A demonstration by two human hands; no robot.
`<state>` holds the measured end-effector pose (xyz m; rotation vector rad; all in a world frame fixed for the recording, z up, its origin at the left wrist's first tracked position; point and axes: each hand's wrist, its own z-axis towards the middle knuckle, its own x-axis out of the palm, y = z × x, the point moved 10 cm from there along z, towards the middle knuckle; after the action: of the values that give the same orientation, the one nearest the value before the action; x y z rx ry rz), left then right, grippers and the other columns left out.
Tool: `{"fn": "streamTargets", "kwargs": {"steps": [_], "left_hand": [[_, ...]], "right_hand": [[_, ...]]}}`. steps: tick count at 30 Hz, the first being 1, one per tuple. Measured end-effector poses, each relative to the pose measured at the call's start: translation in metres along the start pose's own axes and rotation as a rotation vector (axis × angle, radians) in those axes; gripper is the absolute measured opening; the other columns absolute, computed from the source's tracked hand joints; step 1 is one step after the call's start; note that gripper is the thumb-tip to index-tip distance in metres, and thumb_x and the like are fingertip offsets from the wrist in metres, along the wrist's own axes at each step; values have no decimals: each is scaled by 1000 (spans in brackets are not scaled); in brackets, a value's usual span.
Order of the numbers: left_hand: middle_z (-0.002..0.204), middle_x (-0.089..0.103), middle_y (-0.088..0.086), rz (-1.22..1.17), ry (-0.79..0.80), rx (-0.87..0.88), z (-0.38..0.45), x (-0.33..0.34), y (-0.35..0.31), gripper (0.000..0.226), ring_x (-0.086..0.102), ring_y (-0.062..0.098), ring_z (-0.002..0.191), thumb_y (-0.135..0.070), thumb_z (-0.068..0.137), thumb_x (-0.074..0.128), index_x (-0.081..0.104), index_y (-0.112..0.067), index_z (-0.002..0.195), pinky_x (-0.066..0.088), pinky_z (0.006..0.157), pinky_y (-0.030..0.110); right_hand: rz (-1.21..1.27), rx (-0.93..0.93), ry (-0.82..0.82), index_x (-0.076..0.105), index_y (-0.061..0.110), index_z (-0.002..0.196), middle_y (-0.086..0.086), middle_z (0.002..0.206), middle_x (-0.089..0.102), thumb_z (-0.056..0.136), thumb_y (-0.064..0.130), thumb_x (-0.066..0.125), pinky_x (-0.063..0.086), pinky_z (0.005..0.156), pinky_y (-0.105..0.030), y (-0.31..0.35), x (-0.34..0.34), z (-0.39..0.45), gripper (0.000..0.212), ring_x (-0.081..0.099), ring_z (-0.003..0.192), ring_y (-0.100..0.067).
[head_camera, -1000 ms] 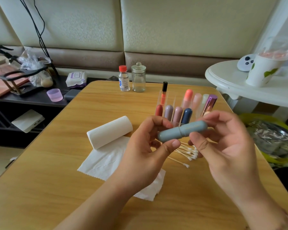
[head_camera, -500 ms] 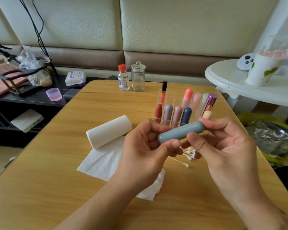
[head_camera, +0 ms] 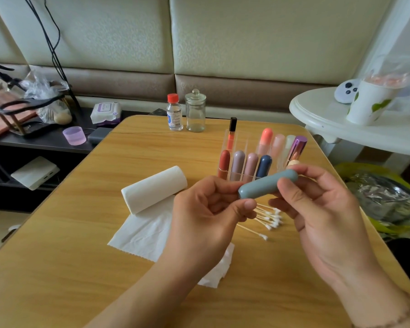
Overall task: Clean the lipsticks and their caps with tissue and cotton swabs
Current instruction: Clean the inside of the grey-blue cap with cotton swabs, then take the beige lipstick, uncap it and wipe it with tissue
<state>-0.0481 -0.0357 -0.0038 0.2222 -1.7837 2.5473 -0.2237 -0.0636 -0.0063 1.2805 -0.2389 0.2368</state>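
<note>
The wooden table [head_camera: 85, 233] carries everything you need: a tissue roll [head_camera: 154, 189] lies on its side with a sheet of tissue [head_camera: 142, 235] spread flat in front of it, partly under your left forearm. Behind your hands stands the clear organiser [head_camera: 237, 162], with capped lipsticks upright in its slots; further back sit a small bottle with a red cap [head_camera: 174, 113] and an empty glass jar [head_camera: 195, 112]. Your left hand [head_camera: 204, 221] holds the near end of the grey-blue lipstick [head_camera: 266, 184], though its fingers hide that end, so you cannot tell how much of the tube sits in the grip. Your right hand [head_camera: 322, 214] pinches the far portion, thumb on the near side and fingers curled over the top. The tube hangs in the air above the table, tilted, its far end higher, just in front of the organiser. A loose heap of cotton swabs [head_camera: 268, 217] lies on the table below and between your hands. You look to be at the uncapping step: no seam gap shows, so the cap seems to be on. The next move calls for a straight pull apart along the tube's axis, firm but not jerky, keeping the bared stick away from your fingers. Then free one hand to reach the sheet of tissue or a swab.
</note>
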Motion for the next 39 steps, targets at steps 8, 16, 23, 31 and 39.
{"fn": "streamTargets", "kwargs": {"steps": [8, 16, 23, 31, 39], "left_hand": [[88, 74, -8, 341, 108, -56, 2, 6, 20, 38, 71, 6, 85, -11, 76, 83, 69, -22, 110, 57, 79, 23], [94, 63, -22, 765, 117, 105, 7, 4, 13, 20, 52, -9, 98, -28, 82, 76, 72, -32, 102, 36, 74, 1], [94, 62, -22, 741, 142, 87, 7, 7, 23, 20, 54, -7, 95, -28, 82, 76, 72, -30, 102, 42, 76, 7], [94, 63, -21, 709, 132, 95, 8, 4, 23, 18, 56, -5, 93, -29, 84, 75, 72, -31, 102, 47, 75, 13], [94, 64, -20, 695, 121, 98, 8, 3, 22, 15, 58, -2, 92, -31, 86, 73, 72, -31, 101, 49, 74, 15]], "right_hand": [[-232, -213, -86, 68, 20, 98, 1, 87, 74, 74, 24, 77, 56, 70, -19, 34, -9, 4, 25, 69, 77, -9], [-1094, -576, -100, 66, 28, 110, 8, 95, 68, 86, 26, 72, 49, 71, -36, 75, -17, 25, 25, 62, 86, -19], [-1612, -533, 88, 66, 33, 117, 10, 84, 69, 91, 33, 70, 42, 53, -23, 40, 21, 49, 27, 61, 66, -14], [-1595, -663, 109, 68, 20, 117, 5, 121, 66, 87, 27, 74, 52, 50, -30, 30, 13, 42, 32, 67, 73, -17], [-1434, -87, -165, 60, 32, 112, 16, 102, 62, 87, 61, 60, 54, 64, -33, 5, -45, 52, 38, 60, 87, -10]]}}
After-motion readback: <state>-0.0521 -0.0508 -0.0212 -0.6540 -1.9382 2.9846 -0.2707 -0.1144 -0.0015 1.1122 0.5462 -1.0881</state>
